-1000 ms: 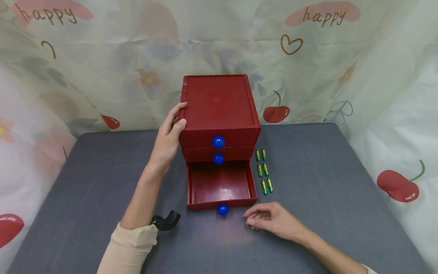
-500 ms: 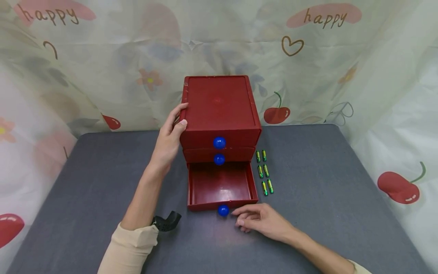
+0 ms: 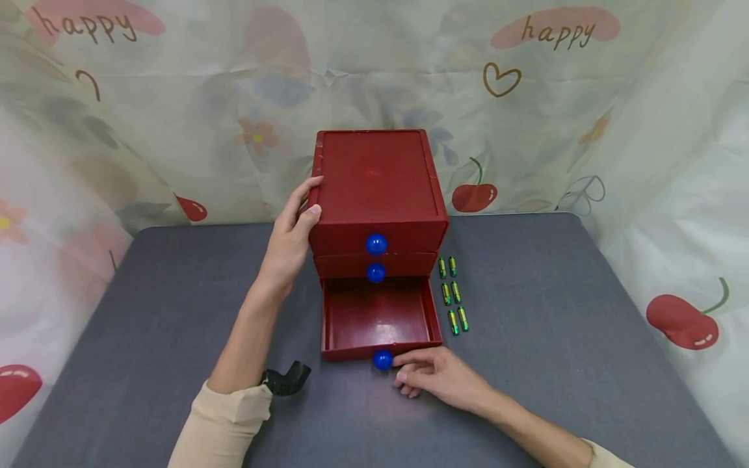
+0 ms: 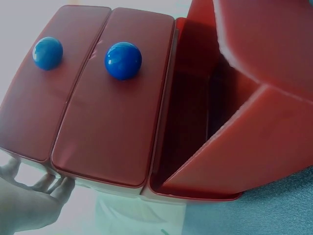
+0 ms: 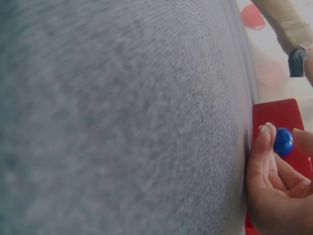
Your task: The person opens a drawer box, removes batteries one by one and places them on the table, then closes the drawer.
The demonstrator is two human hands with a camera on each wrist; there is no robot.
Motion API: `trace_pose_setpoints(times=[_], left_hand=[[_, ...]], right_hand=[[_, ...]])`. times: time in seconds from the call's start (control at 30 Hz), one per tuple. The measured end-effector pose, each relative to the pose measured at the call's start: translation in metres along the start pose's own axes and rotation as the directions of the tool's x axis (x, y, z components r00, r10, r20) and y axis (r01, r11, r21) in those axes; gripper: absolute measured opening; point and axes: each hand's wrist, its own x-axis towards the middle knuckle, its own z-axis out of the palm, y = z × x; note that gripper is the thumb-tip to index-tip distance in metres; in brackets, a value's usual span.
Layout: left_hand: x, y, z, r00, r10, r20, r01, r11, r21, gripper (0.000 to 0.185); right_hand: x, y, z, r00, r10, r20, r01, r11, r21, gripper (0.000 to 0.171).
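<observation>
A red drawer cabinet point(image 3: 377, 175) stands with its bottom drawer point(image 3: 380, 322) pulled out; no item shows inside that drawer. Blue round knobs mark the drawer fronts. My left hand point(image 3: 287, 240) rests against the cabinet's upper left side, its fingertips and thumb at the top edge. In the left wrist view those bent fingers point(image 4: 41, 185) touch the side wall. Just right of the bottom drawer's blue knob point(image 3: 383, 361) is my right hand point(image 3: 441, 377), index finger at the knob. Its thumb and fingers lie on either side of the knob point(image 5: 283, 142) in the right wrist view, apart from one another.
Several small green-and-yellow batteries point(image 3: 453, 296) lie in two columns right of the cabinet. The dark grey table point(image 3: 544, 305) reaches back to a patterned curtain point(image 3: 374, 65). A black band with a bent piece point(image 3: 287, 379) sits at the left wrist.
My right hand has moved left along the drawer front to the bottom knob. The left hand stays on the cabinet, and the drawer looks unmoved.
</observation>
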Motion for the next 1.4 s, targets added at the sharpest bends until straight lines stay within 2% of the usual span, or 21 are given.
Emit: trace_pose_setpoints(times=[0.3, 0.53, 0.8, 1.4], left_hand=[[0.0, -0.001, 0.0, 1.0, 0.005, 0.001, -0.005, 1.0, 0.0, 0.046], [0.001, 0.0, 0.0, 1.0, 0.004, -0.001, -0.004, 1.0, 0.002, 0.046], [0.0, 0.0, 0.0, 1.0, 0.009, 0.008, -0.009, 1.0, -0.012, 0.046], [0.0, 0.0, -0.001, 1.0, 0.018, 0.014, -0.018, 1.0, -0.018, 0.046]], right_hand=[[0.009, -0.004, 0.007, 0.997, 0.055, 0.049, -0.058, 0.997, 0.061, 0.034], [0.014, -0.006, 0.015, 0.989, 0.148, 0.007, -0.147, 0.976, 0.161, 0.039], [0.015, -0.005, 0.024, 0.983, 0.163, -0.083, -0.146, 0.972, 0.185, 0.041], [0.021, -0.009, 0.026, 0.979, 0.166, -0.122, -0.142, 0.973, 0.182, 0.041]])
